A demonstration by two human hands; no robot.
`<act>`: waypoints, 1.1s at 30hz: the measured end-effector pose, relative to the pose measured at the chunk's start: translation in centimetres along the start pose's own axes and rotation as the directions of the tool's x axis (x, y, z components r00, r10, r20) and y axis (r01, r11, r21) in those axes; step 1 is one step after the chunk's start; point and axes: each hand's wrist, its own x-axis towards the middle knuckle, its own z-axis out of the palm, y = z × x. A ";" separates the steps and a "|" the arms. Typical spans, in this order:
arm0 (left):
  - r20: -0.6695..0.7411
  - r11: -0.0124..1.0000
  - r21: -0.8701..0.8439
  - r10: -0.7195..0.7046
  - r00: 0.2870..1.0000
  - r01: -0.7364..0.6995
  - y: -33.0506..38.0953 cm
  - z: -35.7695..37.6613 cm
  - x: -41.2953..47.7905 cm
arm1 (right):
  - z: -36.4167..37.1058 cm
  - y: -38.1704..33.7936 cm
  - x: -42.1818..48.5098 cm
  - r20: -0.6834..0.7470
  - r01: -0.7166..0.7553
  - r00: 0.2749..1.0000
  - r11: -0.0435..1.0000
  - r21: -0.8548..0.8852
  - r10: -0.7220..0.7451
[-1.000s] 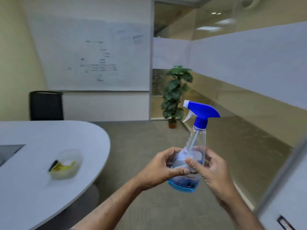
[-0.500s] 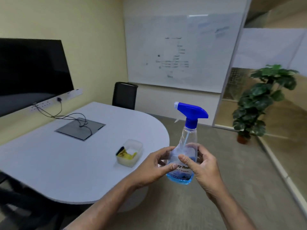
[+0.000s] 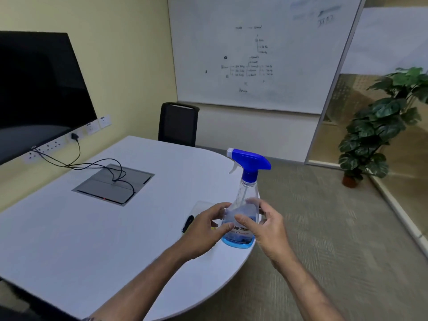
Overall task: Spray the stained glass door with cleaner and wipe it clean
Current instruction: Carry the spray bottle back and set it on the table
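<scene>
Both hands [image 3: 234, 230] cup spray bottle [image 3: 243, 212], hiding a container [image 3: 199, 208].

The spray bottle [image 3: 242, 205] is clear with a blue trigger head, a white nozzle tip and pale blue liquid at its base. The worktop [image 3: 69, 239] is plain white with a grey inset panel [image 3: 113, 184] and black cables [image 3: 92, 164]. At one o'clock stands a dark green plant [image 3: 379, 128] in a brown pot, on beige carpet [image 3: 335, 251].

The spray bottle [image 3: 243, 205] stands upright at centre frame: clear plastic, a shallow layer of blue liquid at its base, a blue trigger head with white nozzle pointing left, and a partly hidden printed label.
</scene>
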 end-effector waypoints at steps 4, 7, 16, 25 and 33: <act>0.004 0.999 -0.011 -0.041 0.999 0.041 -2.4 -2.6 3.6 | 3.2 1.4 4.4 -0.005 0.012 1.000 1.000 0.009 -0.012; -0.025 0.999 -0.003 -0.038 0.999 0.038 -3.9 -3.8 6.1 | 4.8 3.2 8.0 -0.003 0.026 1.000 1.000 0.000 -0.026; -0.130 0.982 0.114 -0.134 0.983 0.149 -9.5 -5.4 11.4 | 8.1 8.4 16.8 0.049 -0.039 0.998 0.996 0.075 0.035; -0.142 0.948 0.215 -0.208 0.968 0.235 -17.6 -5.7 14.1 | 11.8 14.8 21.7 0.022 -0.129 0.991 0.992 0.009 0.128; -0.069 0.938 0.227 -0.253 0.965 0.262 -24.6 -6.0 16.8 | 15.3 20.3 24.8 -0.052 -0.221 0.974 0.975 0.002 0.220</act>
